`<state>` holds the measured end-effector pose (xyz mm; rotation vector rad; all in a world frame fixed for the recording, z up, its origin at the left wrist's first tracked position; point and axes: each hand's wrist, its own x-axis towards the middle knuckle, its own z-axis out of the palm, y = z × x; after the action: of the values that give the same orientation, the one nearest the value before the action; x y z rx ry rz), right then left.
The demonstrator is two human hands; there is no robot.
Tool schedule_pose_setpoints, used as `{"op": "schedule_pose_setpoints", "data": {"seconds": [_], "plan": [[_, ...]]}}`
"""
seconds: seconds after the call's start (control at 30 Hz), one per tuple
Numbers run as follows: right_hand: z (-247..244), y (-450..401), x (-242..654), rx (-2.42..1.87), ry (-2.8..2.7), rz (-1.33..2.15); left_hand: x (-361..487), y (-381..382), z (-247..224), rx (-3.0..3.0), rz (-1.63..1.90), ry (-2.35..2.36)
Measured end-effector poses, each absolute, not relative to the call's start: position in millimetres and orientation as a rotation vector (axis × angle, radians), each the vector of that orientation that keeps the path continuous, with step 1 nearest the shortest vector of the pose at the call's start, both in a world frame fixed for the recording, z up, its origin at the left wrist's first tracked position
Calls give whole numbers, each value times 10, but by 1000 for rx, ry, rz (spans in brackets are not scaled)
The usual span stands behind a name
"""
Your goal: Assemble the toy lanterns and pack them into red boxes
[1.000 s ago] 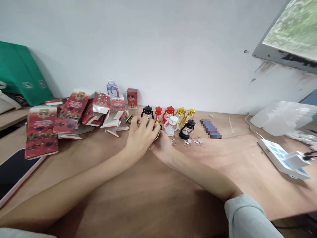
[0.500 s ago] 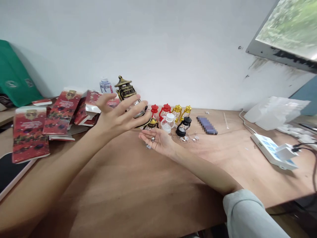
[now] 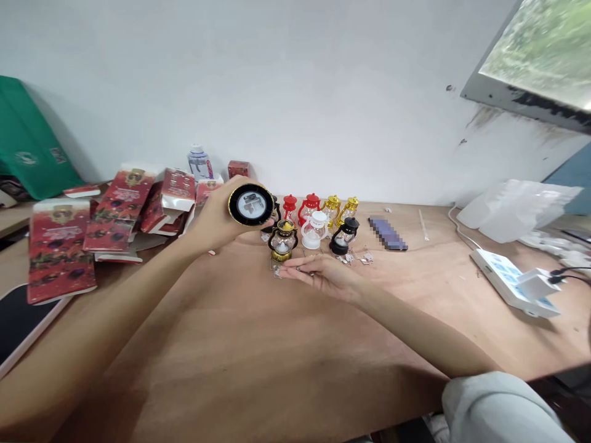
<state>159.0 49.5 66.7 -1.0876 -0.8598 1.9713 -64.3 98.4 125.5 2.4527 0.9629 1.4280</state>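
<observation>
Over table (image 3: 258, 344), left hand (image 3: 220, 212) wrapped round tipped lantern (image 3: 250, 205).

lantern base (image 3: 251, 205): turned fully into view | right fingers (image 3: 300, 277): drawn together, shifted right

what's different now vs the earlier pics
The left hand has kept hold of the lantern, lifting it slightly up and left and turning its base toward the camera. The right hand has come off it and moved right. The white lantern and red boxes stayed put.

The window (image 3: 540, 55) is bright, the near tabletop (image 3: 249, 375) shadowed.
</observation>
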Motion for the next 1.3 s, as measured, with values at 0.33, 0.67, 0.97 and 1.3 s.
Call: {"op": "schedule_pose_setpoints", "data": {"seconds": [0.33,0.67,0.97,1.3], "plan": [[848,676,2970,-1581,-1222,1414,-585,893,1307,2575,1298,969],[972,1299,3354,-2153,-1514,1125,-617,906,1290,2641,1381,1055],[811,1515,3196,-2272,-1935,1108,-624,894,1295,2700,1420,1010],[797,1379,3062,-2331,-2143,908,-570,857,1212,2944,1576,746]]}}
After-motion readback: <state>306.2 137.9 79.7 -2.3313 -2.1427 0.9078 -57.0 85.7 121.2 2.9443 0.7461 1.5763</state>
